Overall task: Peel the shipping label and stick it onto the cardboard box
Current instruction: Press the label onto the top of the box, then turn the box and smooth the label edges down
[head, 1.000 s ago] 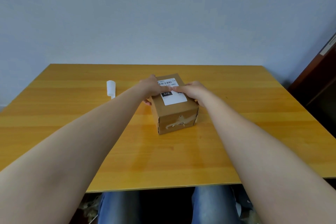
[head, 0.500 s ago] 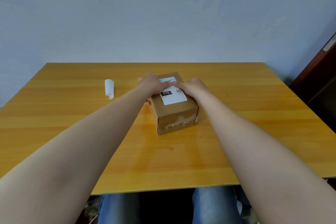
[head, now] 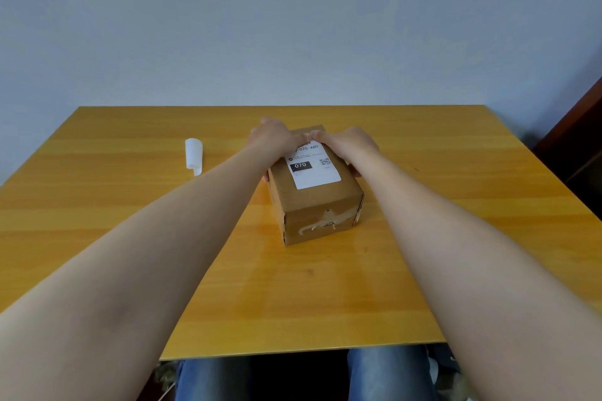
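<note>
A small brown cardboard box [head: 321, 216] stands in the middle of the wooden table. A white shipping label [head: 314, 169] with a black "070" patch lies flat on its top face. My left hand [head: 272, 138] rests palm-down on the far left part of the box top, with its thumb down the left side. My right hand [head: 348, 142] lies on the far right part, fingers on the label's far edge. Both hands cover the label's far end and the box's far corners.
A curled white strip of label backing [head: 193, 155] lies on the table [head: 325, 303] to the left of the box. A dark wooden cabinet [head: 583, 146] stands at the right edge. My knees show below the table's near edge.
Both hands have slid away from me along the label toward the box's far end, uncovering more of the label. The box and the backing strip have stayed put.
</note>
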### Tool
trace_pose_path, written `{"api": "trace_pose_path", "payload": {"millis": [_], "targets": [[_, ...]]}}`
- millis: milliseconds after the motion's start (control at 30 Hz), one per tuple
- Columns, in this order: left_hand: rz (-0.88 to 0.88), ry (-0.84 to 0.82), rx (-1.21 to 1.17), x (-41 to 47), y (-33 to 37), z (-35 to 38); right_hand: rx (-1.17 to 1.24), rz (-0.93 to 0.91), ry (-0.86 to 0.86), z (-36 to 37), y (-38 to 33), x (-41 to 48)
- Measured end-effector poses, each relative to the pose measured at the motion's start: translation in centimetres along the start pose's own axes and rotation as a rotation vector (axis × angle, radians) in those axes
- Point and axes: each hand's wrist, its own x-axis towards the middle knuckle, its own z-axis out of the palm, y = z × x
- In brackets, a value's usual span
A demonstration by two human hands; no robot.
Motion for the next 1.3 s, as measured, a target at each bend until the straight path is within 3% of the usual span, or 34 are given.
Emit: {"api": "trace_pose_path", "payload": {"millis": [200, 300, 400, 533, 700, 867, 1033, 1300], "targets": [[0.044, -0.026, -0.035, 0.3, 0.0, -0.4, 0.061, 0.043, -0.082, -0.3, -0.1, -0.1], [0.159, -0.026, -0.127, 1.0, -0.5, -0.7, 0.11, -0.14, -0.014, 0.0, -0.3, 0.2], [0.23, -0.029, -0.26, 1.2, -0.8, -0.8, -0.037, -0.309, 0.031, -0.2, -0.4, 0.6], [0.213, -0.076, -0.224, 0.9, -0.9, -0.8, -0.06, -0.232, 0.05, -0.8, 0.1, 0.2], [0.172, -0.076, 0.043, 0.0, -0.8, -0.9, -0.105, -0.19, 0.109, -1.9, 0.5, -0.8], [0.172, -0.073, 0.101, -0.4, -0.9, -0.6, -0.143, -0.146, 0.05, -2.1, 0.6, -1.9], [0.19, -0.08, 0.12, -0.5, -1.8, -0.4, 0.118, -0.058, -0.096, -1.5, 1.6, -2.7], [0.194, -0.116, 0.14, -1.4, -2.1, -0.4, 0.266, -0.086, -0.076, -0.3, 2.6, -2.9]]}}
